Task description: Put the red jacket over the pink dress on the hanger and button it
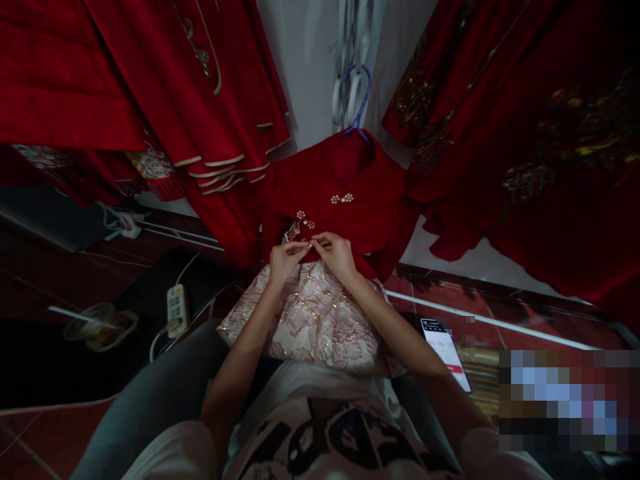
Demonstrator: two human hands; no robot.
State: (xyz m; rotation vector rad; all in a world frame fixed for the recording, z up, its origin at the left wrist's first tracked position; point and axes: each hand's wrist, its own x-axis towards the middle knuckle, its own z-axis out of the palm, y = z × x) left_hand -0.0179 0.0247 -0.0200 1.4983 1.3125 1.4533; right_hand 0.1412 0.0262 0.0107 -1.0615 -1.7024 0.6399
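A small red jacket (320, 173) hangs from a purple hanger (359, 110) in front of me, above a pale pink and gold brocade skirt (320, 320). At the jacket's lower front, my left hand (287, 259) and my right hand (336, 255) meet fingertip to fingertip. Both are closed in a pinch on a small, shiny jewelled clasp (311, 245), mostly covered by the fingers. Just above them sits another jewelled clasp (305, 220) with a beaded tassel (292, 231) beside it. Higher on the chest is a flower-shaped pearl clasp (342, 199).
Red garments (185, 87) hang at left, and embroidered red ones (540, 147) at right. A power strip (177, 310) and a plastic bowl with a straw (95, 327) lie on the dark surface at left. A lit phone (447, 353) rests at right.
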